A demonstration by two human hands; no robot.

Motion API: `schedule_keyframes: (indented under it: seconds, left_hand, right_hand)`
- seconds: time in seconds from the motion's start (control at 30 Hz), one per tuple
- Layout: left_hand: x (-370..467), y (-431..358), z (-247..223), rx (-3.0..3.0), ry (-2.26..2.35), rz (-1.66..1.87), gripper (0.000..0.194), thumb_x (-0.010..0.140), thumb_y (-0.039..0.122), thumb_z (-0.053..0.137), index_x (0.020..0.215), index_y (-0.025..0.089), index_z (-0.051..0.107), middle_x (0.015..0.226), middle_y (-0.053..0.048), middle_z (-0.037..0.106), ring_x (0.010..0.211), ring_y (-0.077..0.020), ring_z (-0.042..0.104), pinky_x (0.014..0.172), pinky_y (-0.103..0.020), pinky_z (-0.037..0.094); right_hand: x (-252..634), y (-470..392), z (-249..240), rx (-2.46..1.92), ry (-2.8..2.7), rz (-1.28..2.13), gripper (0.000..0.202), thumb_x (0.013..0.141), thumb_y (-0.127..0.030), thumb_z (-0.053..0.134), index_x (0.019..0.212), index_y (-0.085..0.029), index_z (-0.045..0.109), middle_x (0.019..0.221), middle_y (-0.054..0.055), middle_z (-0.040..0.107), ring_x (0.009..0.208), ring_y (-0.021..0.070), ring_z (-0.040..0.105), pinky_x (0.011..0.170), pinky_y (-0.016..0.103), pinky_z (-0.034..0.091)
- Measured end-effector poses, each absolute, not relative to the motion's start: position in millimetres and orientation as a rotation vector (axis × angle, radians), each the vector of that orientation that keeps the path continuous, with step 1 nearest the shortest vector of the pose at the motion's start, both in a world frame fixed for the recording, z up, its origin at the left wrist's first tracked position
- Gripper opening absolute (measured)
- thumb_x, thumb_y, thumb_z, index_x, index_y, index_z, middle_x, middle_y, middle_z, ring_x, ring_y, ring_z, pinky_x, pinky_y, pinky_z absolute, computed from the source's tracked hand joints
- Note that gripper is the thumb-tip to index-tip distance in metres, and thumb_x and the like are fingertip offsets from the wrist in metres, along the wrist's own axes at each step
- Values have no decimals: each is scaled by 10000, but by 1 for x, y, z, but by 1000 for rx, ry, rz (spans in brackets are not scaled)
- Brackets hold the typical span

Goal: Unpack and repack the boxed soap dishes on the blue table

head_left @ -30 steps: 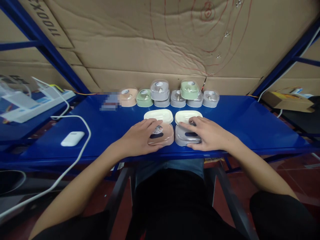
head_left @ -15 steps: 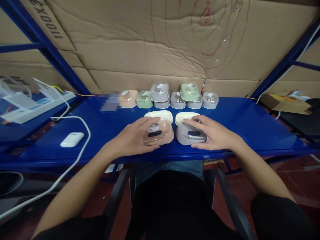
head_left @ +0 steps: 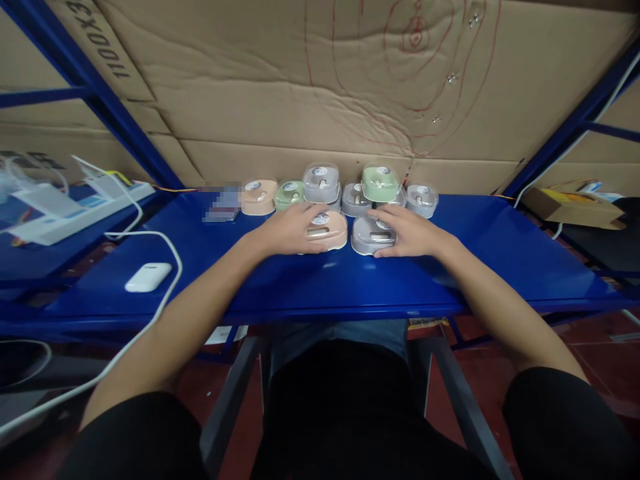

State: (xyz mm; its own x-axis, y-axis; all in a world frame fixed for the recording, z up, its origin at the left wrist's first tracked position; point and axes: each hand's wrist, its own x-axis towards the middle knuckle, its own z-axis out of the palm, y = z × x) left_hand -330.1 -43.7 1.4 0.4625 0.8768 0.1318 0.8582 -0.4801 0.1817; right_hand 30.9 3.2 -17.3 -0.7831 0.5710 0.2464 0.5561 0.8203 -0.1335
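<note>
Near the middle of the blue table [head_left: 320, 287], a pink box [head_left: 334, 233] with a clear cover and a round label stands with a pale rim along its bottom. My left hand [head_left: 295, 230] grips it from the left, fingers over the top and thumb in front. Beside it, a small gap away, stands a grey box [head_left: 369, 235] of the same shape. Its right side is held by my right hand [head_left: 413, 232], fingers curled over the top and thumb low. The pale bases seen earlier are mostly hidden beneath the boxes.
Behind stand similar boxes: a pink one [head_left: 259, 197], a green one [head_left: 289, 195], and several grey ones, with a grey box [head_left: 321, 183] and a green box [head_left: 380, 183] stacked on others. At left lie a white earphone case [head_left: 149, 277], a white cable [head_left: 173, 287] and a power strip [head_left: 83, 217].
Both hands have moved away from me with the pink and grey boxes, from a tilted position near the table's front edge onto the pale bases.
</note>
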Motion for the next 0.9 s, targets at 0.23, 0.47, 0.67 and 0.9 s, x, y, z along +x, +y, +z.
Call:
schedule_keyframes:
  seconds: [0.23,0.47,0.67,0.9]
  left_hand:
    - [-348,-38,-10,2594,1441,384,1078,893,670,866,1807,241,488,1833,-211,533,1671,-474,536,1373,-613,430]
    - [-363,-35,-18,2502,1438,403,1146,852,667,870,1825,216,465,1754,-222,618,1627,-450,599,1355,-588,459]
    - [-353,-45,-19,2492,1474,375,1169,857,688,855,1825,179,441,1742,-257,600,1612,-476,599,1330,-602,486]
    - [-329,-83,-19,2463,1695,258,1107,954,726,799,1854,240,377,1709,-255,581,1508,-535,658,1245,-667,555]
  right_hand:
    - [42,12,-28,-881,-2712,243,1173,879,-706,954,1848,-244,483,1718,220,607,1549,475,637,1315,701,518]
    - [59,15,-38,-918,-2647,345,1318,792,-725,1018,1871,-258,422,1794,226,566,1594,492,615,1327,752,498]
    - [65,0,-39,-943,-2622,349,1229,808,-721,1009,1827,-265,495,1711,222,643,1538,493,666,1292,770,521]
    - [104,-37,-42,-1140,-2555,187,1188,866,-820,905,1832,-271,487,1530,203,727,1347,485,764,1154,723,634]
